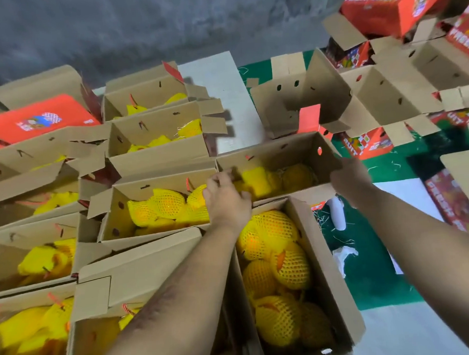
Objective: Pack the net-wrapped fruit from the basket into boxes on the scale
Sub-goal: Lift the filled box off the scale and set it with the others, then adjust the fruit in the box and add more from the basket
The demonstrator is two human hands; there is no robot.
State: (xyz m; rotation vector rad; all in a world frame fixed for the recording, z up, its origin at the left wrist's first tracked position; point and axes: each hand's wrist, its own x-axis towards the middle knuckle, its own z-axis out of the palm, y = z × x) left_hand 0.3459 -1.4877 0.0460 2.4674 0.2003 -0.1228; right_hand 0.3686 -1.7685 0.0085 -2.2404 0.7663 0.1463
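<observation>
An open cardboard box (289,150) sits ahead of me, partly filled with fruit in yellow net (258,181). My left hand (225,197) grips its near left edge, fingers curled over the rim. My right hand (348,178) holds its right end wall. Just in front of it a second open box (326,259) holds several net-wrapped orange fruit (277,259). No basket or scale shows.
Several open boxes of yellow-netted fruit (163,206) fill the left side, with a red closed box (35,119) behind. Empty open cartons (302,96) and red printed boxes (387,0) stand at the right over a green floor mat (371,273). A grey wall runs behind.
</observation>
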